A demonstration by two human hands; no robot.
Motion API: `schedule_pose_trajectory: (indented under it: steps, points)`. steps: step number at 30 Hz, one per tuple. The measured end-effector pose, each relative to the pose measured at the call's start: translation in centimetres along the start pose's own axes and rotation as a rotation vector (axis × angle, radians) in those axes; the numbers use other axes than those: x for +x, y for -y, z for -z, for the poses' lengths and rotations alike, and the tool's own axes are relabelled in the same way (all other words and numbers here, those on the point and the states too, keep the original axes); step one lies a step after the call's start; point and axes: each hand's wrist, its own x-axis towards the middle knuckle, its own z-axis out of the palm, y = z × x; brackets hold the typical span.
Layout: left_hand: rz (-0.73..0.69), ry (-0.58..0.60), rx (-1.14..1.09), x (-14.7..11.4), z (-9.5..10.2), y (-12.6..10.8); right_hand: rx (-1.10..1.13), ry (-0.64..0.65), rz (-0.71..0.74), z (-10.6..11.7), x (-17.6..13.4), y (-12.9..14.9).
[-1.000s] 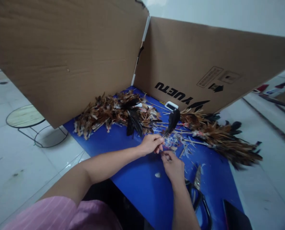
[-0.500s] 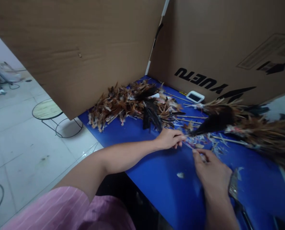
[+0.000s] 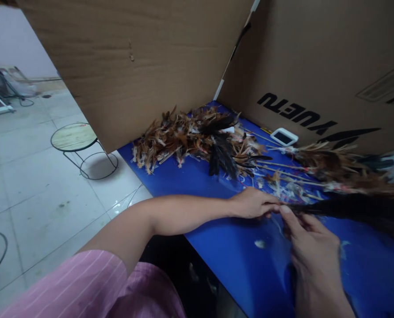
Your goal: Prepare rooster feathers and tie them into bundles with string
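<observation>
Head view, from the left: a round stool (image 3: 73,138) stands on the tiles, then a brown feather pile (image 3: 180,137) lies on the blue tabletop (image 3: 226,265). My left hand (image 3: 254,203) pinches the base of the black feathers (image 3: 356,208), which stretch away rightward above the table. My right hand (image 3: 314,251) meets it there, thumb at my left fingertips; whether those fingers are closed on anything, I cannot tell.

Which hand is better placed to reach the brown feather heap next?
Probably the left hand: it lies nearer the brown feather heap, while the right hand is farther off, close by the base of the black feathers.
</observation>
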Motion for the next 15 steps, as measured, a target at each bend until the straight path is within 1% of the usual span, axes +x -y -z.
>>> schedule_pose_trajectory:
  steps: [2, 3, 4, 6, 8, 10, 12, 15]
  points:
    - [0.003, 0.003, -0.002, 0.0, 0.0, -0.1, 0.139, -0.004, -0.138, -0.2, -0.1, 0.2]
    - [0.005, 0.004, -0.002, 0.0, 0.0, -0.1, 0.193, -0.013, -0.191, -0.3, -0.1, 0.4]
    - [0.009, 0.006, -0.004, 0.0, 0.0, -0.2, 0.228, -0.032, -0.213, -0.4, -0.2, 0.6]
    - [0.029, 0.017, -0.028, -0.1, 0.0, -0.3, 0.292, -0.056, -0.213, -0.5, -0.3, 1.1]
    - [0.072, 0.038, -0.102, -0.1, 0.0, -0.4, 0.339, -0.063, -0.204, -0.6, -0.5, 1.6]
    - [0.142, 0.072, -0.230, -0.1, 0.0, -0.5, 0.374, -0.041, -0.216, -0.6, -0.6, 2.1]
    - [0.213, 0.124, -0.382, 0.0, 0.1, -0.5, 0.418, 0.034, -0.213, -0.4, -0.7, 2.4]
    - [0.261, 0.169, -0.553, 0.1, 0.3, -0.5, 0.441, 0.069, -0.170, -0.1, -0.5, 2.5]
